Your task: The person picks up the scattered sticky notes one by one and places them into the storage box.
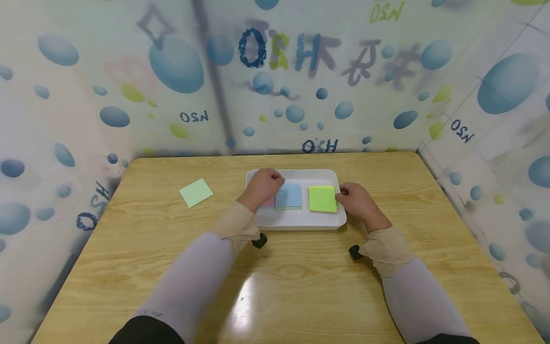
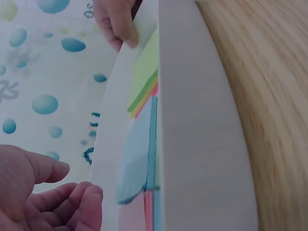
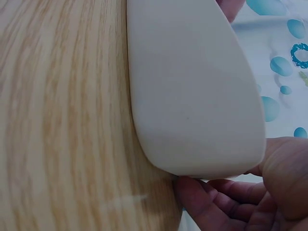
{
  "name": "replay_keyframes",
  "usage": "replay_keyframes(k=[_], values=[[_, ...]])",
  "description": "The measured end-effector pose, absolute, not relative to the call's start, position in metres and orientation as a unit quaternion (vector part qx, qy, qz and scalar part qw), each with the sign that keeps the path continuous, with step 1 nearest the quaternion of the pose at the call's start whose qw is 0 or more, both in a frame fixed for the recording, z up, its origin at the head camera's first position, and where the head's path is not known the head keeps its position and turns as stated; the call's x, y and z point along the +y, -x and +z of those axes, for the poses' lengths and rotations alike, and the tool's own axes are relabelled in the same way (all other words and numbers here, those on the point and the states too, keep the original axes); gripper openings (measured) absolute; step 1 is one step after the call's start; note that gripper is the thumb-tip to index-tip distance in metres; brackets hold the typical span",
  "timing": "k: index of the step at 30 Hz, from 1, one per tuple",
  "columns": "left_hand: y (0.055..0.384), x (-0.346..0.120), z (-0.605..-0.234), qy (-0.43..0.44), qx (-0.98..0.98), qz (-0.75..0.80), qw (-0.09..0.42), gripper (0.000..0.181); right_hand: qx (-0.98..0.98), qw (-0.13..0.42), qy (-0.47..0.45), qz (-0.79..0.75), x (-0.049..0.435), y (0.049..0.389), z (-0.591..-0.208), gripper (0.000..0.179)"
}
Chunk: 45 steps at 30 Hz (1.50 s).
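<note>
A white rectangular tray (image 1: 296,223) lies on the table with several sticky note pads inside. A blue pad (image 1: 288,196) sits left of the middle, and a bright green pad (image 1: 322,198) lies to its right. A pink pad (image 2: 132,217) shows beside the blue one, mostly hidden by my arm in the head view. My left hand (image 1: 263,186) hovers over the tray's left part, its fingers loosely bent and the thumb apart, with nothing between them. At the right end, my right hand (image 1: 359,200) grips the tray's rim between thumb and fingers.
A single pale green sticky note (image 1: 196,192) lies on the wooden table (image 1: 301,286), left of the tray. Walls with blue spots and lettering (image 1: 279,50) rise behind the table and along both sides. A black wrist camera (image 1: 259,241) hangs under the left sleeve.
</note>
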<state>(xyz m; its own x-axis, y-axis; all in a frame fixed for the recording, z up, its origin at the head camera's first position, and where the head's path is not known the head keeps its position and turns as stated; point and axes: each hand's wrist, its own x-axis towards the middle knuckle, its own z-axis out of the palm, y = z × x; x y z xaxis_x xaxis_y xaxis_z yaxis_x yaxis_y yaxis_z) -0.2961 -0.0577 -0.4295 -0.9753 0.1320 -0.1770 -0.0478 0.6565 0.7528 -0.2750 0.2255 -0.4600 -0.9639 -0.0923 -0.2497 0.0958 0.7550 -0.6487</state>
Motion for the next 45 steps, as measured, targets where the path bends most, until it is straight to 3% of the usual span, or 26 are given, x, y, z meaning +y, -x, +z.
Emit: replay_keyframes(k=[8, 18, 30, 38, 45], values=[[0.302, -0.098, -0.423, -0.004, 0.897, 0.439, 0.054, 0.035, 0.926, 0.135, -0.008, -0.351, 0.227, 0.275, -0.461, 0.045], [0.302, -0.167, -0.421, 0.047, 0.887, 0.457, 0.048, 0.042, 0.925, 0.136, -0.014, -0.355, 0.226, 0.276, -0.462, 0.045], [0.289, -0.231, -0.444, 0.082, 0.893, 0.442, 0.002, 0.05, 0.924, 0.142, -0.016, -0.356, 0.225, 0.277, -0.46, 0.046], [0.285, -0.254, -0.456, 0.06, 0.916, 0.396, 0.001, 0.05, 0.925, 0.136, -0.011, -0.355, 0.226, 0.278, -0.462, 0.045], [0.288, -0.264, -0.462, -0.001, 0.954, 0.297, 0.043, 0.062, 0.923, 0.139, -0.013, -0.359, 0.226, 0.277, -0.462, 0.045]])
